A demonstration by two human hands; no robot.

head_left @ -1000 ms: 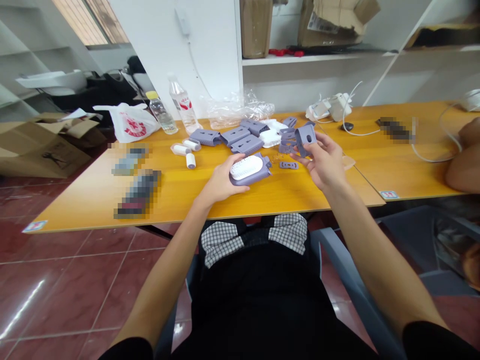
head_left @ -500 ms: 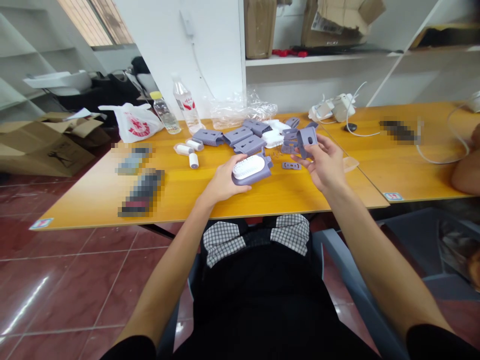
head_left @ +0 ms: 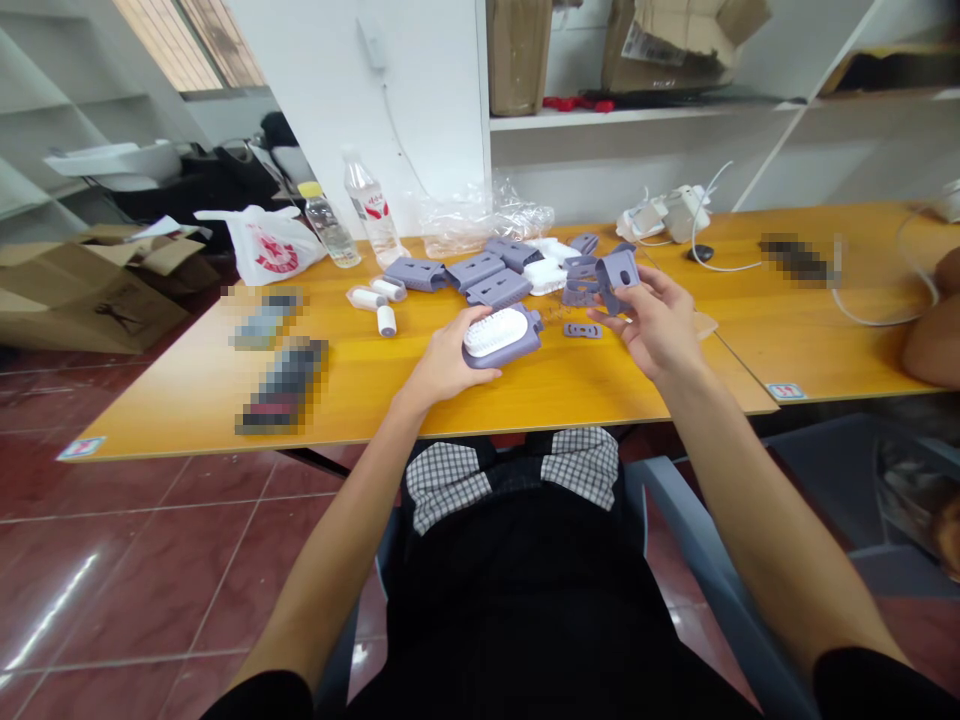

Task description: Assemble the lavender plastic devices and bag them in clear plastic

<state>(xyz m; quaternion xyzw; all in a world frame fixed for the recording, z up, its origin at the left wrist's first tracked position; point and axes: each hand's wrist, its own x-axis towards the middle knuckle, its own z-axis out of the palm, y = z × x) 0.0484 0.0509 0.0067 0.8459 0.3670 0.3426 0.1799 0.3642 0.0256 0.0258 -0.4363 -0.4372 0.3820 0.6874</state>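
My left hand (head_left: 448, 352) is closed around the left end of a purple-grey brush (head_left: 517, 348), its white oval bristle face (head_left: 496, 332) turned up. Thumb on top and fingers along the near side, it holds the brush above the table. To the right, my right hand (head_left: 660, 315) pinches a purple plastic cover (head_left: 616, 272) that has a dark oval hole. The brush and the cover are apart. Below the cover, a small flat purple plate (head_left: 583, 330) with slots lies on the table. Several purple shells (head_left: 498, 288) and white bristle pieces (head_left: 545, 276) are heaped behind both hands.
White rollers (head_left: 386, 320) lie left of the heap. Bottles (head_left: 371, 215), a white plastic bag (head_left: 271, 245) and clear wrapping (head_left: 480, 225) stand at the back of the wooden table (head_left: 375, 395). White chargers (head_left: 682, 215) with cables sit back right. Another person's arm (head_left: 934, 340) shows far right.
My right hand has shifted slightly to the right with the purple cover, which is tilted a little differently. My left hand keeps the brush in almost the same place.
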